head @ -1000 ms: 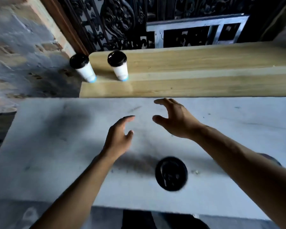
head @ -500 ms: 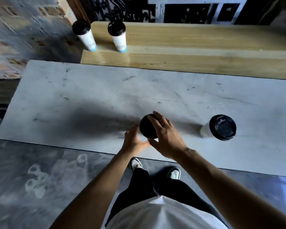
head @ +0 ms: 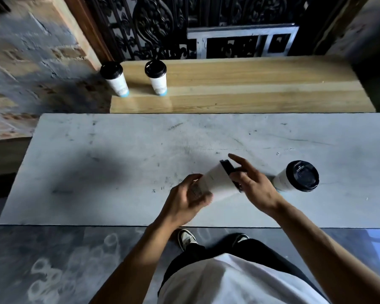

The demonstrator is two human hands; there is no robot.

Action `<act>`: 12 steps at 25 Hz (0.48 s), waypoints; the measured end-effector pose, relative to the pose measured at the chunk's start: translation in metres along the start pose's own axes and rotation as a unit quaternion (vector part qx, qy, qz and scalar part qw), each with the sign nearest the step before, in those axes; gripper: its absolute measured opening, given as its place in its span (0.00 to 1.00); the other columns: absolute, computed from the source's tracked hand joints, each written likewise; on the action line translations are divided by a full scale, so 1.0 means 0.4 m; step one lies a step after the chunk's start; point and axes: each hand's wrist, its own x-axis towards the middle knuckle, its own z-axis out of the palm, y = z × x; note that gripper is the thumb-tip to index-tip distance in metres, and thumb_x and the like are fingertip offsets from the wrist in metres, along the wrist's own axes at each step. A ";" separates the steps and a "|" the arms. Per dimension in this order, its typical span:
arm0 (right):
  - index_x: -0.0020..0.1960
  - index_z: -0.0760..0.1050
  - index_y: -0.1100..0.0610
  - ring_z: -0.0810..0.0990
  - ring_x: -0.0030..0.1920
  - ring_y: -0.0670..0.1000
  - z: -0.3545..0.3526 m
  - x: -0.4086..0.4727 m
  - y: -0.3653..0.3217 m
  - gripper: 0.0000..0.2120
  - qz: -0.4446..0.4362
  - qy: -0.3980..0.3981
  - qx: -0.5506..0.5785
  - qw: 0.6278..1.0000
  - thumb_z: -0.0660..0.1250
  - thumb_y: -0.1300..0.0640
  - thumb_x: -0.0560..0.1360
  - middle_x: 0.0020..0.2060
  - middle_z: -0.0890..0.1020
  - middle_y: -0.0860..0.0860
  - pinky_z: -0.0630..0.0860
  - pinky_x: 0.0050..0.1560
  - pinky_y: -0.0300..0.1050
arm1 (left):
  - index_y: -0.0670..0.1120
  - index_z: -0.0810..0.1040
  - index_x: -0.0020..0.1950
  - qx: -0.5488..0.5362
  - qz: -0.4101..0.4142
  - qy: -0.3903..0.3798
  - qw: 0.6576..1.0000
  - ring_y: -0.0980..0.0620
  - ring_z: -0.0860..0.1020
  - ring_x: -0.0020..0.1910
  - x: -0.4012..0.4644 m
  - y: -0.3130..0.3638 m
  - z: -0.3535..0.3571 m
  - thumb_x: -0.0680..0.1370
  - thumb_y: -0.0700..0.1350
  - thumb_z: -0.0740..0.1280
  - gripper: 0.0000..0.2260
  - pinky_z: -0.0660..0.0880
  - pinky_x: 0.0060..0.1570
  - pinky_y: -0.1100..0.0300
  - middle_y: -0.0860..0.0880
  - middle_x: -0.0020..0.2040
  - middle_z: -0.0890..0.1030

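A white paper cup [head: 217, 183] with a black lid is tilted on its side above the grey marble table [head: 119, 172], lid end pointing away to the right. My left hand [head: 184, 198] grips the cup's base end. My right hand [head: 252, 185] holds the lid end, index finger stretched out over the lid. A second lidded white cup [head: 296, 178] stands on the table just right of my right hand.
Two more lidded cups [head: 115, 79] [head: 157, 77] stand at the left end of a wooden counter [head: 250, 84] behind the table. A brick wall is at the left, black ironwork at the back. The table's near edge is close to my feet.
Both hands came down onto the cup near the table's front, then lifted and tipped it sideways. The camera view also shifted.
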 end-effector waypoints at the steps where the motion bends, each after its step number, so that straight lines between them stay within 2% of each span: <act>1: 0.65 0.73 0.25 0.83 0.50 0.37 -0.004 -0.006 -0.008 0.23 0.003 -0.005 0.024 1.000 0.61 0.37 0.70 0.52 0.85 0.39 0.76 0.49 0.32 | 0.65 0.76 0.54 -0.018 0.003 0.004 1.000 0.65 0.81 0.39 -0.004 0.028 -0.009 0.70 0.64 0.71 0.14 0.74 0.37 0.71 0.64 0.44 0.84; 3: 0.66 0.77 0.36 0.83 0.58 0.47 -0.018 -0.008 -0.020 0.25 0.007 -0.022 0.046 0.999 0.60 0.31 0.72 0.58 0.84 0.45 0.78 0.56 0.43 | 0.61 0.81 0.53 -0.081 -0.034 0.003 0.996 0.61 0.82 0.35 -0.009 0.081 -0.011 0.69 0.63 0.71 0.15 0.78 0.33 0.65 0.58 0.40 0.85; 5: 0.63 0.78 0.44 0.83 0.56 0.56 -0.042 0.002 -0.028 0.31 0.015 -0.043 0.017 0.999 0.56 0.25 0.72 0.56 0.84 0.51 0.79 0.57 0.55 | 0.53 0.84 0.55 -0.167 -0.097 -0.021 0.981 0.49 0.83 0.32 -0.010 0.117 -0.002 0.70 0.61 0.71 0.18 0.78 0.28 0.57 0.52 0.36 0.84; 6: 0.61 0.79 0.46 0.83 0.54 0.57 -0.057 0.005 -0.036 0.32 0.017 -0.047 0.014 0.999 0.56 0.25 0.72 0.55 0.84 0.53 0.79 0.56 0.56 | 0.50 0.84 0.55 -0.202 -0.115 -0.029 0.972 0.45 0.82 0.31 -0.011 0.134 0.003 0.71 0.59 0.72 0.18 0.77 0.28 0.55 0.48 0.36 0.84; 8: 0.62 0.81 0.49 0.85 0.54 0.52 -0.077 0.016 -0.049 0.28 0.020 -0.048 0.085 0.995 0.57 0.31 0.77 0.56 0.86 0.52 0.80 0.55 0.49 | 0.46 0.84 0.53 -0.257 -0.135 -0.029 0.956 0.41 0.81 0.31 -0.010 0.163 0.014 0.73 0.58 0.72 0.17 0.74 0.26 0.56 0.41 0.37 0.83; 10: 0.70 0.77 0.50 0.83 0.62 0.47 -0.082 0.024 -0.053 0.23 -0.004 -0.057 0.154 0.987 0.54 0.40 0.84 0.64 0.84 0.51 0.78 0.61 0.41 | 0.44 0.84 0.49 -0.299 -0.156 -0.020 0.941 0.40 0.80 0.30 -0.006 0.190 0.024 0.73 0.58 0.73 0.17 0.71 0.25 0.58 0.38 0.37 0.82; 12: 0.75 0.73 0.50 0.78 0.69 0.48 -0.079 0.025 -0.052 0.23 -0.041 -0.054 0.185 0.980 0.48 0.47 0.87 0.69 0.80 0.52 0.74 0.68 0.44 | 0.44 0.84 0.47 -0.311 -0.176 -0.004 0.934 0.40 0.80 0.29 -0.001 0.204 0.037 0.71 0.59 0.73 0.18 0.68 0.24 0.60 0.38 0.37 0.82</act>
